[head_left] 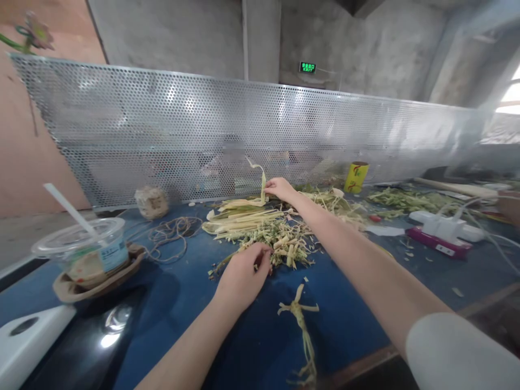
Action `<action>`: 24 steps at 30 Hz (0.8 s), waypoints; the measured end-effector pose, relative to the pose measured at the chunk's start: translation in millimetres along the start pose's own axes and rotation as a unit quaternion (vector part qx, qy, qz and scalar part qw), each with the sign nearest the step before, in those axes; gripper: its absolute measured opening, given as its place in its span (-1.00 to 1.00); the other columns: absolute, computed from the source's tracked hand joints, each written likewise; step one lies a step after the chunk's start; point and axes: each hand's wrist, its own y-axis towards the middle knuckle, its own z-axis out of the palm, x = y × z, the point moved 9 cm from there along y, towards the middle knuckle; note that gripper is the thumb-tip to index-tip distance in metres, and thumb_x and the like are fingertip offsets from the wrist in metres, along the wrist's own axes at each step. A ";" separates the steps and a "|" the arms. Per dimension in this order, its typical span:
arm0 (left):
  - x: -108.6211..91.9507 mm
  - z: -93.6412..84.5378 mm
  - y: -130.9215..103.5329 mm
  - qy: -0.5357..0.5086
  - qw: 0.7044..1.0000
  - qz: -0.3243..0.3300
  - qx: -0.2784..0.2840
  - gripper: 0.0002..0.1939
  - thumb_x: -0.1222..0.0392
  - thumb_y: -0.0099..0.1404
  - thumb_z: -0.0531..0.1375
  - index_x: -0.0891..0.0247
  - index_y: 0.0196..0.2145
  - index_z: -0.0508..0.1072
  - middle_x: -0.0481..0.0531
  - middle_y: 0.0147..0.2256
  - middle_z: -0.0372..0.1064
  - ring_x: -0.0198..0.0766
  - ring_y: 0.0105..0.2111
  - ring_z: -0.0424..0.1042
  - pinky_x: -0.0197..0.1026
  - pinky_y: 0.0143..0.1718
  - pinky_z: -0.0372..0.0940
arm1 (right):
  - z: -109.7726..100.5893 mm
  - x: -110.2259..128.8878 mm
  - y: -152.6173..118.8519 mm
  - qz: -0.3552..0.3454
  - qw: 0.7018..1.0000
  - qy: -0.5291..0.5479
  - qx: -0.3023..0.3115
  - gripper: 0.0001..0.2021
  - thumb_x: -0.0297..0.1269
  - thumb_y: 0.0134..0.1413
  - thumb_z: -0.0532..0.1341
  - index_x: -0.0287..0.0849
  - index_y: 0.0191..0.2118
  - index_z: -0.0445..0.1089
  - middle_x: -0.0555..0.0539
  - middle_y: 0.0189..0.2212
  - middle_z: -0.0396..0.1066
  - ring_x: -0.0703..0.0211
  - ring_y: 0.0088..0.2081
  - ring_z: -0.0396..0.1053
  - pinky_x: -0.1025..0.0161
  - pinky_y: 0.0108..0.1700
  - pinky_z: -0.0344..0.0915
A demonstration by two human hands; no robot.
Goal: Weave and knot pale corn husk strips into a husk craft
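Fingers of the right hand (281,189) pinched a husk strip (263,185), seemingly mid-selection, needing a clean lift; the left hand's (242,272) grip was unclear.

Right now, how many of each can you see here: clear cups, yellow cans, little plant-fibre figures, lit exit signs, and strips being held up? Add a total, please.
Clear cup: 1
Yellow can: 1
Plant-fibre figure: 1
Lit exit sign: 1
Pale strip held up in the right grip: 1
Total: 5
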 end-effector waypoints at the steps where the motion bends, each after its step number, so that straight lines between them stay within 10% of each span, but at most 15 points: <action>1: 0.4 -0.4 0.1 -0.004 1.000 -0.002 -0.002 -0.81 0.16 0.22 -0.04 0.18 -0.32 0.34 -0.09 -0.56 0.40 -0.30 -0.52 0.39 -0.30 -0.43 0.20 | 1.7 -1.8 -1.3 0.007 1.000 -0.001 0.003 -0.71 -0.25 0.12 0.08 -0.25 -0.06 0.24 -0.12 -0.13 0.29 0.17 -0.19 0.32 0.11 -0.20 0.31; 13: -2.4 0.1 -2.5 0.031 0.999 -0.003 0.010 -0.81 0.17 0.22 -0.05 0.19 -0.34 0.34 -0.09 -0.57 0.40 -0.31 -0.55 0.36 -0.30 -0.45 0.17 | 26.4 3.1 -15.0 0.004 0.984 -0.178 0.017 -0.71 -0.25 0.12 0.08 -0.23 -0.05 0.23 -0.13 -0.09 0.26 0.14 -0.15 0.30 0.08 -0.15 0.29; 24: -5.8 2.7 -1.3 0.056 0.998 -0.004 0.017 -0.79 0.21 0.21 -0.05 0.21 -0.33 0.36 -0.05 -0.54 0.38 -0.29 -0.53 0.34 -0.29 -0.45 0.15 | 79.8 20.4 -23.4 -0.099 0.936 -0.294 0.165 -0.73 -0.25 0.13 0.07 -0.21 -0.06 0.25 -0.13 -0.09 0.26 0.16 -0.15 0.30 0.10 -0.14 0.29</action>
